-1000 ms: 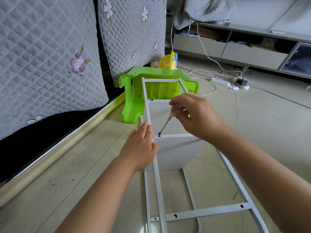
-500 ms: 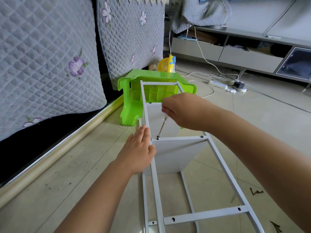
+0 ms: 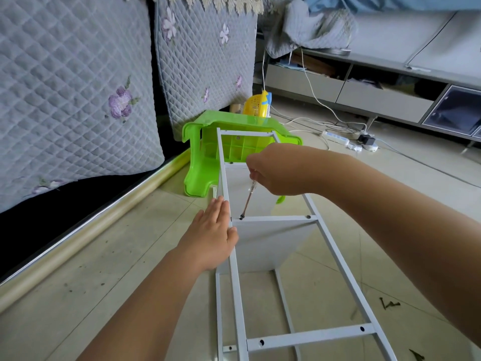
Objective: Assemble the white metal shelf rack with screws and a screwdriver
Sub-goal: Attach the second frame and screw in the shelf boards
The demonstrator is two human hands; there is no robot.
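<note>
The white metal shelf rack [image 3: 335, 259] lies on its side on the tiled floor, stretching away from me. A white shelf panel [image 3: 268, 243] stands between its rails. My right hand [image 3: 281, 169] grips the handle of a screwdriver [image 3: 248, 198], whose tip sits on a dark screw [image 3: 242, 218] at the left end of the panel's top edge. Another screw [image 3: 308, 217] sits at the right end. My left hand [image 3: 210, 238] presses flat against the left rail with straight fingers, beside the screw.
A green plastic stool [image 3: 200, 162] lies tipped over behind the rack's far end. Quilted cushions lean at the left. A power strip [image 3: 337, 138] and cables run across the floor before a grey low cabinet. Loose dark screws [image 3: 389, 304] lie at the right.
My right hand has turned over the screwdriver handle and shifted left, hiding more of it. The tip stays on the screw. The left hand holds its place on the rail.
</note>
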